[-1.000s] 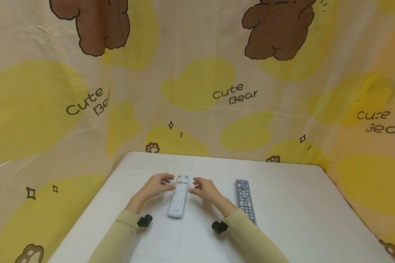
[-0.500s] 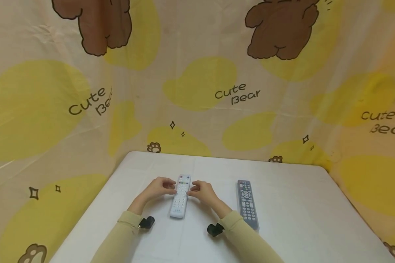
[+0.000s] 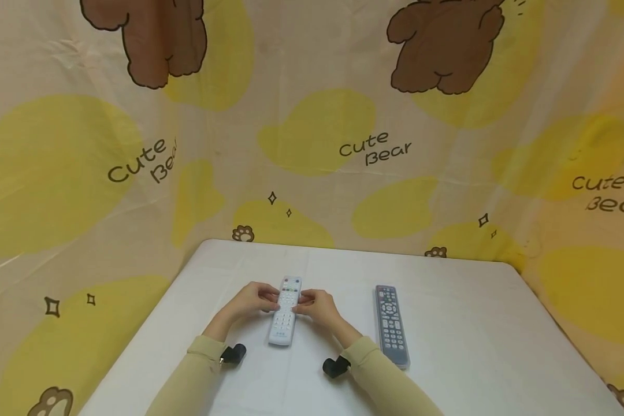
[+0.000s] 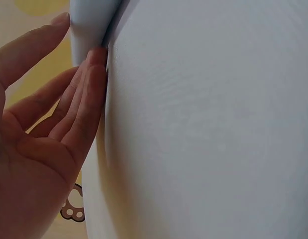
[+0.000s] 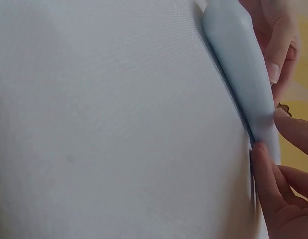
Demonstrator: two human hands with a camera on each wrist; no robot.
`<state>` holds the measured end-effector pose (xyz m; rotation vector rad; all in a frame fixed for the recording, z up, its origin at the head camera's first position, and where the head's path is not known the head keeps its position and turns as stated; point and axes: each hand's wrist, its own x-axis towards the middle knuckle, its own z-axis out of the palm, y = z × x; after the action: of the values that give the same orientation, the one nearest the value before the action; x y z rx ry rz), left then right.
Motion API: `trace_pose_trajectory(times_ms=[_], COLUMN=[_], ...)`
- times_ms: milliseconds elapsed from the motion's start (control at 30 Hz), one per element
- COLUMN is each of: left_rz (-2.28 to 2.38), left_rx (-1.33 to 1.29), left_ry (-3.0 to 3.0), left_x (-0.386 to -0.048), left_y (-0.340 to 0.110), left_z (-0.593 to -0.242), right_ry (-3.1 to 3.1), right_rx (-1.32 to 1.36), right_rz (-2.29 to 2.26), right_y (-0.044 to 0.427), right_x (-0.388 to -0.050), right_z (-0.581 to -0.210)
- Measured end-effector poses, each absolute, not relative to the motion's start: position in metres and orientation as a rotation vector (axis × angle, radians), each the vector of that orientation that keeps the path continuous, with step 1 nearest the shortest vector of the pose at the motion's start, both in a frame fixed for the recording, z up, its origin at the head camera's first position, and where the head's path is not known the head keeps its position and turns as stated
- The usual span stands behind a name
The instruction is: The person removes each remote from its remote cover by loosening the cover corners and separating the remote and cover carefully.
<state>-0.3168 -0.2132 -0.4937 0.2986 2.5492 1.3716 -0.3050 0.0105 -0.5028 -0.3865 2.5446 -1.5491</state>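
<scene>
Had a huge bear-print backdrop (image 3: pixel 312 133) behind the white remote (image 3: pixel 285 315), wrapping round both sides of it too. Next size down, got the white table (image 3: pixel 499 335) right under the white remote, then pale sleeves (image 3: pixel 184 375) reaching in from the near side of it. Saw a grey remote (image 3: pixel 392 328) off to its right, well apart. Found the white remote itself on the table, buttons up, a bit slanted; couldn't tell about any lift off the surface. Had the left hand (image 3: pixel 252 299) nearly closed on its left long edge, pinching thumb to fingertips, and the right hand (image 3: pixel 319 306) in a matching pinch on its right edge. Smallest bits: black wrist cameras (image 3: pixel 233 354) on its near side.

Handling-wise, looked like light, stiff plastic, probably slick along those smooth rounded sides, not super fragile but not drop-friendly either. Seemed best to pinch both long edges around the middle, pretty much as shown.

Edge-wise, had the far table edge nearest, beyond the top end of the white remote. Got decent bare tabletop between it and the grey remote for sliding sideways.
</scene>
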Motion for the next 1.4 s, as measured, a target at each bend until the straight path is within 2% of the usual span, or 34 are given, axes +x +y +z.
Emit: trace_pose_trajectory(times_ms=[800,1233,1400], left_rz=[1.601,1.722,1.796], left_rx=[0.265,0.322,0.389], left_ry=[2.458,2.437,2.404], left_x=[-0.313,-0.314,-0.312], left_y=[-0.213,-0.213,-0.209], left_z=[-0.485,-0.470,-0.460], right_ry=[2.272,2.200,2.216], right_rx=[-0.272,-0.313,-0.387], right_rz=[-1.892,-2.055,-2.067], right_y=[0.012,0.008,0.011], right_x=[-0.305,-0.301,-0.289], right_z=[-0.501,-0.478,-0.455])
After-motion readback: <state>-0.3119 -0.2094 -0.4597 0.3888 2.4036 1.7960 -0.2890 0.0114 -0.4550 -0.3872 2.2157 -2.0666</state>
